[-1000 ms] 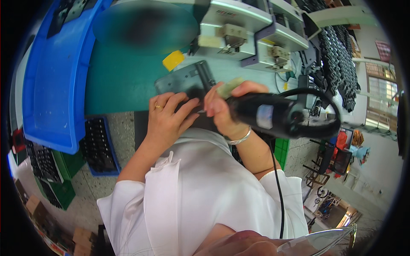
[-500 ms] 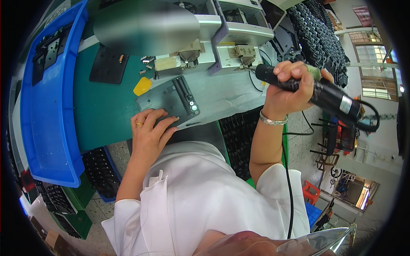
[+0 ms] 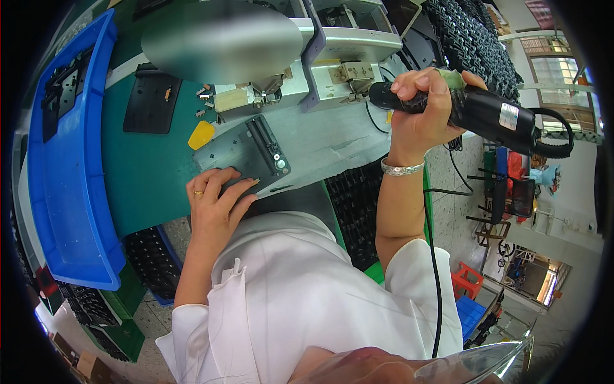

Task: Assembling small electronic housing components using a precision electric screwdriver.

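My right hand (image 3: 427, 110) is wrapped round a black corded electric screwdriver (image 3: 489, 117), held up at the right, apart from the bench. Its black front end points left, towards the machines. Green material shows between hand and tool. On the bench lies a dark flat plate (image 3: 227, 152) with a black cylindrical bar (image 3: 260, 139) along its right side and a round silvery part at the bar's near end. My left hand (image 3: 217, 198) rests on the plate's near edge, fingers spread and slightly bent. A yellow piece (image 3: 201, 135) lies just beyond the plate.
A blue tray (image 3: 80, 217) with black parts stands at the left. Behind the plate are a black panel (image 3: 151, 105), small metal pieces (image 3: 203, 96) and machines (image 3: 348, 48). A blurred round shape (image 3: 220, 41) covers part of the bench. Black parts (image 3: 473, 51) are piled at far right.
My right hand and the screwdriver have moved slightly farther away and left. The whole view has shifted a little. My left hand stays on the plate's near edge.
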Available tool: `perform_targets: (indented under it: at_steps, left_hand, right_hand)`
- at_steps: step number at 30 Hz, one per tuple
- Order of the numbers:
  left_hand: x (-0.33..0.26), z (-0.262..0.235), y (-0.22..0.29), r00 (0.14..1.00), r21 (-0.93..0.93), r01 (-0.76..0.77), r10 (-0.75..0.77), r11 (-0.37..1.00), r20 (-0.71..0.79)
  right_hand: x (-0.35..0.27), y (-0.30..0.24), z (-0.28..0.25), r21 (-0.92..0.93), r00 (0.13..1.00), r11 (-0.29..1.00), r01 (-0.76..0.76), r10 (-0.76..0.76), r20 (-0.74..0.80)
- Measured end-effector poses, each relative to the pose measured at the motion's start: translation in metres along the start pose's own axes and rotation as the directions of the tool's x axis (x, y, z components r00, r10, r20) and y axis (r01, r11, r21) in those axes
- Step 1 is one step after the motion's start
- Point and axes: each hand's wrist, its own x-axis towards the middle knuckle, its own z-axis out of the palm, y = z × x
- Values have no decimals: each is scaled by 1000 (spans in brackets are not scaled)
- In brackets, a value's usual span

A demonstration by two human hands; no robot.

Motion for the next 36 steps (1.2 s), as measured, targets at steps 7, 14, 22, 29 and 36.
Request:
perform_targets:
  at_steps: [7,14,22,29,36]
  left_hand:
    - [0,-4,1,1000,-21,10,-9,1000,21]
    - [1,-4,-3,997,-81,68,-66,994,29]
    - [-2,-2,-8,994,-142,107,-103,984,35]
    - [-5,1,-11,995,-169,99,-100,981,3]
    - [-7,3,-11,994,-186,107,-110,977,-7]
  right_hand:
    - [6,2,-3,-14,955,996,-93,93,282]
    - [1,-12,8,64,948,961,-269,252,196]
    - [-101,-38,63,256,817,811,-525,398,416]
    - [-128,-28,78,125,780,857,-500,383,495]
    - [-132,-21,79,119,760,856,-503,372,534]
